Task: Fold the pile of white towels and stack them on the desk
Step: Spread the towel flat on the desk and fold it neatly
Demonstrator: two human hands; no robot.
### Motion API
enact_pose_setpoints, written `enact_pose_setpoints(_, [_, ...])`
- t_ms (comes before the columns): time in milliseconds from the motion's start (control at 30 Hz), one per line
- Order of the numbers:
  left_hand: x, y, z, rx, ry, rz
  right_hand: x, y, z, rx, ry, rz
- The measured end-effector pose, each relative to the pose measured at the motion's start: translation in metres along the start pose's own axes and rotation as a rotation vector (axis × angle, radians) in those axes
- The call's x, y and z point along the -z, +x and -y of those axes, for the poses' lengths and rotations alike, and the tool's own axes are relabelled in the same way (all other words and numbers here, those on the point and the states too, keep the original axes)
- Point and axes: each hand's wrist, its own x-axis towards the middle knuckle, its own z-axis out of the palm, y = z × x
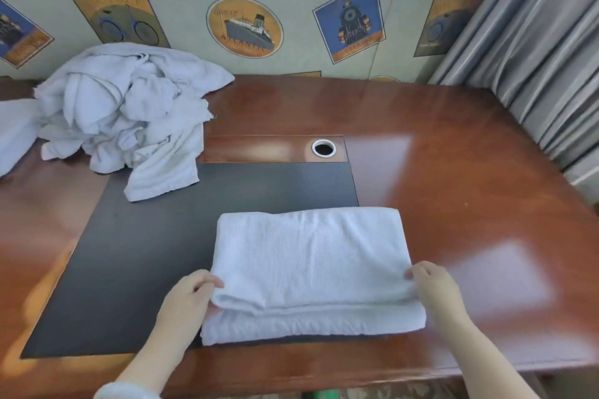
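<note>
Wood desk [453, 146] is carrying black mat [146, 269] inset in its top; patterned wall [291, 10] is running behind mat's far side, grey curtain [534, 58] hanging far-R of mat; unfolded towel pile [123, 113] is sitting at mat's far-L corner, one end spilling onto mat; folded towel [311, 262] is lying flat over mat's near-R corner, R end resting past mat's edge on wood; L hand [191, 298], over mat's near edge, is pinching top layer's near-L corner, thumb on top, fingers curled under; R hand [434, 285], just R of mat, is pinching top layer's near-R corner, fingers curled; cable hole [323, 148] is sitting just beyond mat's far edge.
</note>
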Motion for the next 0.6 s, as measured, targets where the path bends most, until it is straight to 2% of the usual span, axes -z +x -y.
enact_pose_setpoints(100, [-0.003, -0.008, -0.009, -0.087, 0.173, -0.084, -0.004, -0.007, -0.003, -0.024, -0.073, -0.030])
enact_pose_setpoints(200, [-0.005, -0.013, -0.012, -0.079, 0.200, -0.116, -0.008, -0.014, -0.004, -0.050, -0.118, -0.004])
enact_pose_setpoints(267, [-0.002, -0.016, -0.015, -0.068, 0.111, -0.104, -0.002, -0.020, -0.001, -0.064, -0.006, 0.024])
enact_pose_setpoints(400, [0.014, -0.026, -0.008, 0.002, -0.217, -0.018, 0.024, -0.033, -0.009, -0.120, 0.221, 0.077])
enact_pose_setpoints(500, [0.009, -0.033, 0.012, 0.102, -0.195, 0.048, 0.020, -0.046, -0.025, -0.198, 0.281, 0.100])
enact_pose_setpoints(600, [0.004, -0.036, 0.018, 0.115, -0.198, 0.053, 0.011, -0.051, -0.031, -0.221, 0.345, 0.102])
